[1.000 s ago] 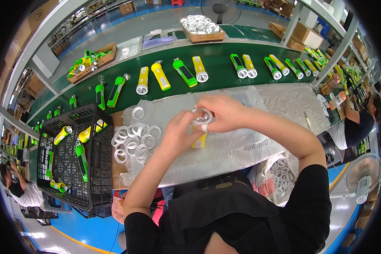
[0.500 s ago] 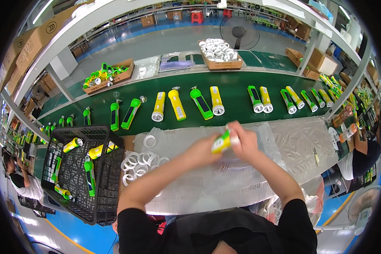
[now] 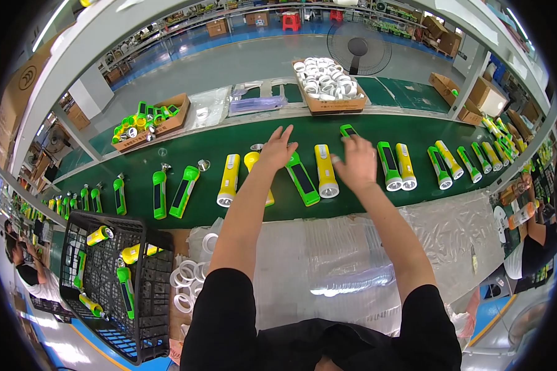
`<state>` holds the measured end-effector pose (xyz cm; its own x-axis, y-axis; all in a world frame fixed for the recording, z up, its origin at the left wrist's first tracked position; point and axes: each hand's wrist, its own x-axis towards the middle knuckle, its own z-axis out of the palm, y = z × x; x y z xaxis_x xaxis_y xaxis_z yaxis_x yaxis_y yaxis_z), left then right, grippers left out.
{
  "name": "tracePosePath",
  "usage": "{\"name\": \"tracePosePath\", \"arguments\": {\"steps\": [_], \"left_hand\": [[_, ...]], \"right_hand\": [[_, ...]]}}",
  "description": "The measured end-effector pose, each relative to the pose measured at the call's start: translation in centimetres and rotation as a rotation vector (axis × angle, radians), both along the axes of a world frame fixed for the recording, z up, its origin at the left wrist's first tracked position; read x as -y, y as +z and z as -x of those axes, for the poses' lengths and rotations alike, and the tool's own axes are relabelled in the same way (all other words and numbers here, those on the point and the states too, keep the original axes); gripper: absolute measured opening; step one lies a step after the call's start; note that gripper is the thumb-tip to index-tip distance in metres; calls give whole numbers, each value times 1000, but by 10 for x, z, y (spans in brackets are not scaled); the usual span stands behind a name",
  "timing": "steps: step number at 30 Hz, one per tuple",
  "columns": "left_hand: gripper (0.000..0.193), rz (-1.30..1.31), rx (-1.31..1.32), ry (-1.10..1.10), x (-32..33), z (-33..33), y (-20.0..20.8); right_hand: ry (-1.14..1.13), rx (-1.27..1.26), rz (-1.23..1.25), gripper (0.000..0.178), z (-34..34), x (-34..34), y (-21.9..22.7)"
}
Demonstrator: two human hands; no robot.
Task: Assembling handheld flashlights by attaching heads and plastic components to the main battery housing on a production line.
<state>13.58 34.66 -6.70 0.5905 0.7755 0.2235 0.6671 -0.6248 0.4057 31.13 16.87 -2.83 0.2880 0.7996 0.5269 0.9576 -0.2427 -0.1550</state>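
Reaching across green belt [image 3: 139,191] with left hand [image 3: 278,150] spread near green flashlight [image 3: 301,179] and right hand [image 3: 358,162] over second flashlight [image 3: 348,130]; unclear whether gripping.

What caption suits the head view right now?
Both hands over a green surface lined with flashlights, black crate at left.

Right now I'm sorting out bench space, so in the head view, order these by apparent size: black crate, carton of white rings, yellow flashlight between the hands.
1. Black crate
2. Carton of white rings
3. Yellow flashlight
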Motion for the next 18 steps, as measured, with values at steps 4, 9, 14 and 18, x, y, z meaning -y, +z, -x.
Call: {"name": "tracePosePath", "arguments": {"steps": [4,9,14,18], "left_hand": [[41,178,-38,-237,-41,1,-18],[47,226,-17,-255,-24,-4,-2],[70,610,278,-184,19,34,23],[73,890,380,-220,119,67,76]], "right_hand": [[246,-289,383,95,74,-44,0],[119,-395,579,87,85,-71,-23],[281,-510,351,77,96,-1,14],[389,-491,264,71,107,77,55]]}}
